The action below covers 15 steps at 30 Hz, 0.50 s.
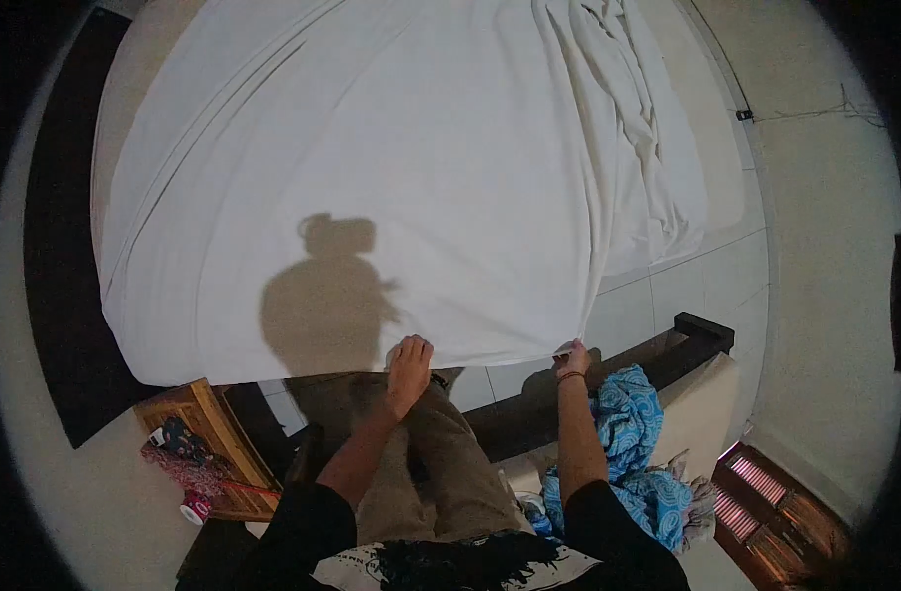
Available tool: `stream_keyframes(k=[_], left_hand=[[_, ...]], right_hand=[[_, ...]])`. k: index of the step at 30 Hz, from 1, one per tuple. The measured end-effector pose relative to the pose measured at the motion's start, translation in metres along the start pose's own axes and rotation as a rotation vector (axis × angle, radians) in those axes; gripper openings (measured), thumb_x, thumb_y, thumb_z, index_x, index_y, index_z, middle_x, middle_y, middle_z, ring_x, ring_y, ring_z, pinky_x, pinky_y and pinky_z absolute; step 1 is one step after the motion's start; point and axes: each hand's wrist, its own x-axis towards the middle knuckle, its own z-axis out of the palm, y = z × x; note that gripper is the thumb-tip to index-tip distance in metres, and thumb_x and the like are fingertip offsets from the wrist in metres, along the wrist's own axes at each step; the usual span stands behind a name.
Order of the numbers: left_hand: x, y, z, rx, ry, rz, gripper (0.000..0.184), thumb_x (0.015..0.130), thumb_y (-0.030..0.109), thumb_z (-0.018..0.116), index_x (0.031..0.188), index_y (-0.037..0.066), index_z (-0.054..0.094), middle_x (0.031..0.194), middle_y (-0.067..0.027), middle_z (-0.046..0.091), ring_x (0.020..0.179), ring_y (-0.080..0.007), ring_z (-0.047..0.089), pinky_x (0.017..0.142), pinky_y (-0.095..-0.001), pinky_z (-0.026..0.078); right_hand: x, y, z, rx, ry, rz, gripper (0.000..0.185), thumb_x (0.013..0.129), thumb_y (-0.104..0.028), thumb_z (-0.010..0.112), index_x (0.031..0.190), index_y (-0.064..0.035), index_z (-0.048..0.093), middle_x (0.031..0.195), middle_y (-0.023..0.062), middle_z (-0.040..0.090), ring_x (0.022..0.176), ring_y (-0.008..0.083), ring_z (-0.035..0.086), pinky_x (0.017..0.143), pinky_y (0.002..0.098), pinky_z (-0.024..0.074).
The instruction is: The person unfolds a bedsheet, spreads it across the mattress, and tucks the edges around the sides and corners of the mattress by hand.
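Note:
A large white sheet [450, 177] spreads over the bed, with long folds at its right side and a shadow on its lower left part. My left hand [409, 372] is closed on the sheet's near edge, its fingers curled over the cloth. Further right, my right hand [573, 359] pinches the same edge near a corner, where the folds run together. A thin band circles my right wrist. Between the two hands the edge hangs almost straight, in front of my legs.
A dark wooden bed frame [707, 331] runs low at the right, beside crumpled blue patterned cloth [630, 419]. At the left stands a wooden cabinet [219, 424] with items on top. Floor tiles [682, 291] show right of the sheet; a shuttered wooden piece [785, 512] is lower right.

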Motion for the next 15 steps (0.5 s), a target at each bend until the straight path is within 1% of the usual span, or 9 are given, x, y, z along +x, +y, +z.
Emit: stream_keyframes(k=[1,2,4,5,8,11,14,15], left_hand=[[-0.005,-0.001,0.009,-0.068,-0.073,-0.029,0.039,0.075,0.011,0.059,0.111,0.002,0.048,0.108,-0.0145,0.048,0.106,-0.0305,0.046,0.086,-0.0431,0.040],[-0.009,-0.005,0.018,-0.135,-0.149,-0.054,0.036,0.077,0.011,0.057,0.112,0.002,0.048,0.111,-0.0149,0.048,0.106,-0.0304,0.047,0.085,-0.0436,0.041],[-0.004,-0.009,0.025,-0.229,-0.657,-0.242,0.031,0.082,0.017,0.055,0.108,0.001,0.052,0.109,-0.0161,0.053,0.103,-0.0314,0.051,0.086,-0.0436,0.042],[0.000,-0.010,0.027,-0.267,-0.911,-0.333,0.030,0.084,0.021,0.054,0.106,0.001,0.055,0.107,-0.0167,0.055,0.101,-0.0319,0.054,0.087,-0.0437,0.043],[0.009,-0.003,0.028,-0.219,-0.681,-0.094,0.028,0.087,0.022,0.050,0.104,0.001,0.057,0.105,-0.0170,0.059,0.099,-0.0324,0.056,0.085,-0.0436,0.044],[0.076,0.031,0.002,-0.499,-0.620,0.017,0.027,0.088,0.020,0.049,0.109,0.004,0.056,0.107,-0.0160,0.058,0.103,-0.0322,0.055,0.087,-0.0441,0.044],[0.147,0.078,-0.031,-0.586,-0.497,0.182,0.030,0.085,0.016,0.054,0.112,0.003,0.055,0.117,-0.0151,0.051,0.115,-0.0296,0.046,0.093,-0.0451,0.040],[0.169,0.087,-0.030,-0.523,-0.363,0.285,0.031,0.086,0.018,0.053,0.115,0.005,0.054,0.121,-0.0137,0.049,0.118,-0.0287,0.044,0.097,-0.0464,0.036]], right_hand=[[0.000,0.004,0.000,0.018,0.021,0.002,0.023,0.086,-0.024,0.050,0.093,-0.0021,0.053,0.091,0.0116,0.056,0.080,0.0256,0.056,0.064,0.0401,0.0487],[0.001,0.006,0.002,0.049,0.005,0.011,0.021,0.087,-0.024,0.051,0.094,-0.0038,0.051,0.089,0.0103,0.054,0.079,0.0255,0.055,0.065,0.0423,0.0478],[0.020,0.016,-0.004,0.123,-0.010,0.023,0.019,0.090,-0.024,0.051,0.097,-0.0074,0.048,0.084,0.0076,0.050,0.076,0.0254,0.053,0.065,0.0466,0.0459],[0.025,0.013,-0.004,0.073,0.007,0.039,0.035,0.090,-0.031,0.051,0.114,-0.0053,0.046,0.099,0.0099,0.052,0.092,0.0280,0.053,0.079,0.0487,0.0441],[0.006,-0.028,0.010,0.022,-0.059,-0.029,0.059,0.088,-0.042,0.051,0.132,-0.0044,0.035,0.121,0.0124,0.048,0.111,0.0297,0.048,0.092,0.0497,0.0372],[0.001,-0.078,0.034,-0.018,-0.159,-0.066,0.078,0.085,-0.052,0.051,0.140,-0.0043,0.024,0.137,0.0120,0.037,0.125,0.0288,0.037,0.099,0.0493,0.0319],[0.021,-0.115,0.059,0.088,-0.191,-0.120,0.080,0.083,-0.056,0.051,0.141,-0.0069,0.023,0.140,0.0118,0.033,0.127,0.0274,0.034,0.099,0.0492,0.0305],[0.025,-0.128,0.069,0.233,-0.177,-0.127,0.063,0.083,-0.048,0.056,0.129,-0.0073,0.043,0.127,0.0105,0.046,0.117,0.0242,0.043,0.093,0.0468,0.0358]])
